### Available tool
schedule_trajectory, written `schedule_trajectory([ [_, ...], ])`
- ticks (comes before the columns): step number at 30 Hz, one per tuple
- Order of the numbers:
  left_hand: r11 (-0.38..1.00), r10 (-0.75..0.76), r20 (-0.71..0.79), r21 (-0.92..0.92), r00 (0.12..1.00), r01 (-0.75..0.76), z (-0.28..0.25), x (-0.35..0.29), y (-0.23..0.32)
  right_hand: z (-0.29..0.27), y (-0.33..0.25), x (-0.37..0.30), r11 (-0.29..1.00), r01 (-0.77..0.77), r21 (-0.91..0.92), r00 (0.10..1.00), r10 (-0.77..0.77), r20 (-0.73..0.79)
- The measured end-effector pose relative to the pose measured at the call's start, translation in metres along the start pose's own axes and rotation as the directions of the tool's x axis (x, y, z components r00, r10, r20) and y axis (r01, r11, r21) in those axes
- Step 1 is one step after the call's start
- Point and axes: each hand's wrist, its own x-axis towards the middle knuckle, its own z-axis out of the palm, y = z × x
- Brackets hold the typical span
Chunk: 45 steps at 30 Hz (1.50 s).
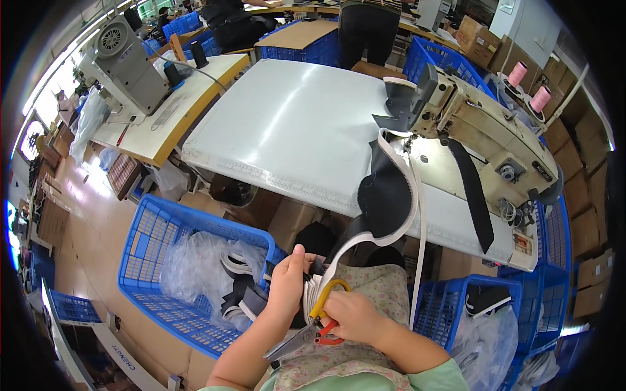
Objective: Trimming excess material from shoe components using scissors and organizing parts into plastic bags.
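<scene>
My left hand [287, 283] is closed around a stack of black fabric pieces with pale edging [312, 296], held over my lap. In my right hand [355, 316] is a pair of scissors [297, 340] with yellow and red handles, the blades pointing down and to the left. The scissors lie against the front of the stack. From the stack, a chain of black fabric with white trim [388, 189] runs up over the table edge to the sewing machine [486, 124]. A narrow white strip [420, 247] hangs down beside it.
A blue basket [189, 212] with plastic bags and trimmed black pieces stands on the left. Another blue basket [430, 306] is at the right. The white table [280, 124] spans ahead. A black strip [473, 195] hangs across the machine, below pink thread spools [540, 99]. People work beyond.
</scene>
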Motion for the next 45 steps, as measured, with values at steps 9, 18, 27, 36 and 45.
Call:
schedule_trajectory([
  [9,0.960,-0.212,0.118,0.213,0.970,0.184,-0.012,0.019,-0.020,0.002,0.011,-0.019,0.999,0.015,0.043,0.999,-0.018,0.051],
  [18,0.960,-0.251,0.242,0.186,0.937,0.209,-0.004,0.010,-0.014,-0.038,0.021,-0.068,0.880,-0.425,0.213,0.905,0.407,0.123],
  [27,0.732,0.211,0.231,0.607,0.950,-0.310,0.017,-0.015,-0.016,-0.120,0.021,-0.086,0.729,-0.676,-0.110,0.584,0.620,0.523],
  [36,0.589,0.286,0.293,0.697,0.912,-0.409,0.019,-0.017,-0.021,-0.118,0.017,-0.063,0.737,-0.628,-0.249,0.526,0.638,0.563],
  [45,0.565,0.241,0.310,0.726,0.920,-0.393,0.017,-0.018,-0.021,-0.122,0.006,-0.059,0.623,-0.719,-0.309,0.423,0.745,0.516],
])
